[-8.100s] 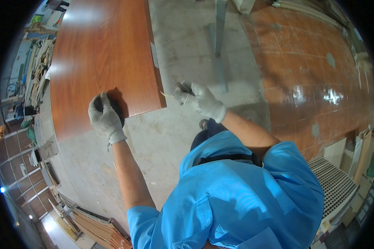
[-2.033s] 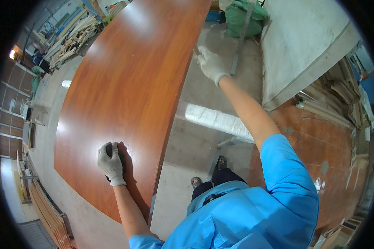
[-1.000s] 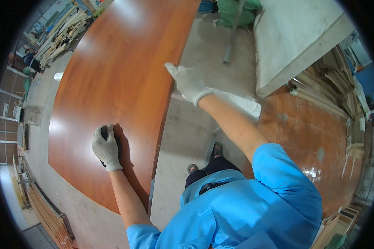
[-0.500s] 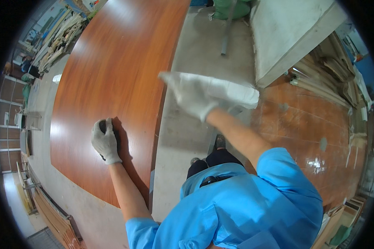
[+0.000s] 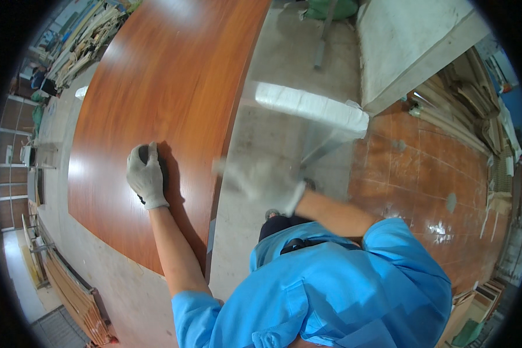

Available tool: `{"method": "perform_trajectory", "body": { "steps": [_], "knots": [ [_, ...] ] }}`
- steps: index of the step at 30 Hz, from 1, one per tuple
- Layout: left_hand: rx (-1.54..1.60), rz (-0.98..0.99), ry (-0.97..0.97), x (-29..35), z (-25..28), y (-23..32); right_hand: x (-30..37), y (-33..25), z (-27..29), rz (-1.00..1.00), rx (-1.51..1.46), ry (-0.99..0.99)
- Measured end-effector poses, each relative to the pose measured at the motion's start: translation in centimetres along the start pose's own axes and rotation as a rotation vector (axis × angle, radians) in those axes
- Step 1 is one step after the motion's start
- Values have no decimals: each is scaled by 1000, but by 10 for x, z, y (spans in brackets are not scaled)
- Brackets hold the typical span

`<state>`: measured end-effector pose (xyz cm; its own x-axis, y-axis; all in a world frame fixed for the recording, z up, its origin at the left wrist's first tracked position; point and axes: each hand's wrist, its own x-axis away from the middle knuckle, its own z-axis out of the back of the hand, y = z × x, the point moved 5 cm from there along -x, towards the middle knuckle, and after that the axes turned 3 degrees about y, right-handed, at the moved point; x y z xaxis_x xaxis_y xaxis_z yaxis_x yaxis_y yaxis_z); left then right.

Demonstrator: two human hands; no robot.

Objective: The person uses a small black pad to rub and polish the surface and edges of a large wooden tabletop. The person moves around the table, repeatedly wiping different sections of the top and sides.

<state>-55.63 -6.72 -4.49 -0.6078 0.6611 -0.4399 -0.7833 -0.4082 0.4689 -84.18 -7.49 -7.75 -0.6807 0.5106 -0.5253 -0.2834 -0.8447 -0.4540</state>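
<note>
A large reddish-brown wood-grain panel (image 5: 156, 98) stretches away from me on the left, its surface glossy. On it rests my left hand (image 5: 146, 177) in a light grey glove, fingers curled and thumb pointing away. Something dark shows between thumb and fingers; whether it is an object or the glove's dark palm I cannot make out. My right hand (image 5: 261, 182), also gloved, is smeared by motion beside the panel's right edge. Its fingertips reach toward that edge, and its grip cannot be read.
A white wrapped bar (image 5: 310, 107) lies across a metal support right of the panel. Beyond it stand a whitish wall or pillar (image 5: 412, 52) and a green sack (image 5: 330, 8). Stacked boards lie at far left (image 5: 87, 49) and lower left (image 5: 78, 301); long strips (image 5: 452, 124) lie at right.
My right hand has swept back toward my body along the panel's right edge. My left hand stays in the same place on the panel. The view has shifted slightly.
</note>
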Motion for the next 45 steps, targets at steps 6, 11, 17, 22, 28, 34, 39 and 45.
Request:
{"method": "perform_trajectory", "body": {
  "steps": [6, 11, 17, 22, 28, 34, 39, 45],
  "knots": [
    [-3, -16, 13, -2, -2, -2, -62, 83, 15, -226, 305, 120],
    [-23, -10, -7, -3, -4, -3, 13, -12, -26, 138, 338, -215],
    [9, 3, 2, -2, -1, 0, -25, 64, 13, -162, 124, 73],
    [-31, -10, 2, -2, -2, -2, -28, 47, -17, -149, 354, -2],
    [-43, -26, 17, -3, -4, -1, 51, -22, -33, 165, -19, -274],
    [-36, -10, 12, -1, -1, 2, 15, 53, 9, -257, -89, 111],
    [-50, -24, 18, -2, -1, 2, -20, 36, -3, -238, 138, 35],
    [-31, -22, 12, -3, -4, -2, 24, -32, -7, 176, -99, 6]
  ]
}}
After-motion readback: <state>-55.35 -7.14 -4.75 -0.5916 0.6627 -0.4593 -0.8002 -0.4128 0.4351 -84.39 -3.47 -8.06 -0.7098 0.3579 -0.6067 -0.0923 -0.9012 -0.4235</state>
